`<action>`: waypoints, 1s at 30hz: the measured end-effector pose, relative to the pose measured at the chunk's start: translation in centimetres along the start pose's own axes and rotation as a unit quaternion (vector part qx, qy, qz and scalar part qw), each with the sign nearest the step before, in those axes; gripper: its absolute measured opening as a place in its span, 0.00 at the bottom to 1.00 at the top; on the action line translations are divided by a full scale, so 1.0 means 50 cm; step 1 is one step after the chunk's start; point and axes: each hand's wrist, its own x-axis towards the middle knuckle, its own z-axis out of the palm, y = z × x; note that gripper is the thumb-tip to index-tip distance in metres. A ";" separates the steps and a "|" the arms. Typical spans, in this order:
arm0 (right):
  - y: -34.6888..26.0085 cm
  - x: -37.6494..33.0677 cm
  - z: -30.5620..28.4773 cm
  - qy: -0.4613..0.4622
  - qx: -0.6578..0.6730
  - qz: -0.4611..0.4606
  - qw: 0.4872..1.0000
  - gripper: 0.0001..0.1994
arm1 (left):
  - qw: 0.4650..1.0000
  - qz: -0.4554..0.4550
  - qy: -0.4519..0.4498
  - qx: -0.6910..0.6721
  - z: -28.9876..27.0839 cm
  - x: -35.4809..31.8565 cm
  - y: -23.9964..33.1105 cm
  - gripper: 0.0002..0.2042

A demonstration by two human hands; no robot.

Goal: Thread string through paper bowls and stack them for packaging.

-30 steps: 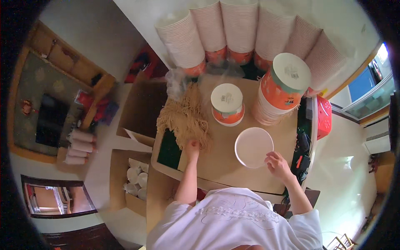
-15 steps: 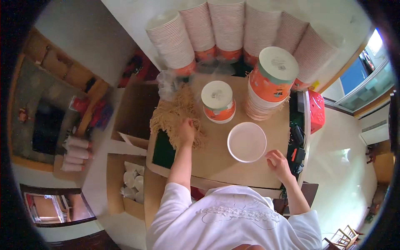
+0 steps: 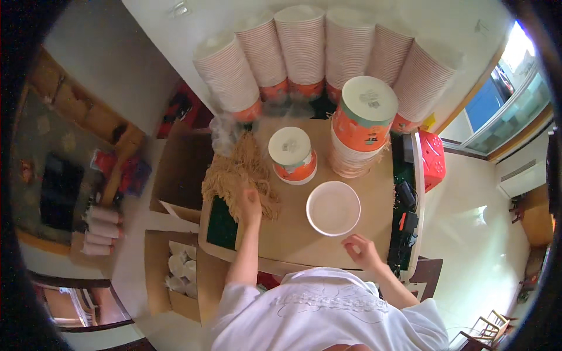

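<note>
My left hand [image 3: 250,205] is at the right side of a loose pile of tan crinkled strands [image 3: 231,178], its fingers closed on some of them. Below the front rim of a white paper tub [image 3: 333,208], my right hand [image 3: 362,250] is loosely curled, thumb and fingers apart, with nothing visible in it. That tub stands mouth up with a pale inside. Behind it are an upside-down orange and green tub [image 3: 295,171] and a taller upside-down stack of such tubs [image 3: 366,120]. Brown board [image 3: 287,240] lies under them on the table.
Several tall stacks of nested paper tubs [image 3: 300,50] line the wall. Crumpled clear plastic [image 3: 224,134] lies behind the strands. Open cardboard boxes [image 3: 158,275] stand on the left, one holding white wrapped items. A red plastic container [image 3: 432,159] and black cables [image 3: 407,196] are at the right edge.
The whole view has shifted slightly. My right hand has moved left and toward me along the tub's front rim. My left hand stays at the strands, slightly nearer to me.
</note>
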 end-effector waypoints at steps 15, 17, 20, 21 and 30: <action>-0.073 0.094 0.081 -0.002 0.574 0.224 0.787 0.11 | 0.947 0.136 -0.292 0.007 -0.103 -0.337 0.252 0.03; -0.071 0.107 0.035 0.057 0.592 0.211 0.776 0.09 | 0.924 0.184 -0.334 0.031 -0.093 -0.363 0.207 0.03; -0.079 0.117 -0.015 0.085 0.584 0.186 0.786 0.08 | 0.894 0.078 -0.435 0.076 -0.084 -0.392 0.173 0.05; -0.078 0.119 -0.021 0.073 0.583 0.181 0.788 0.08 | 0.893 0.080 -0.435 0.076 -0.079 -0.392 0.168 0.05; -0.096 0.095 -0.039 0.061 0.449 0.155 0.878 0.09 | 0.919 0.017 -0.357 -0.167 -0.043 -0.252 0.311 0.06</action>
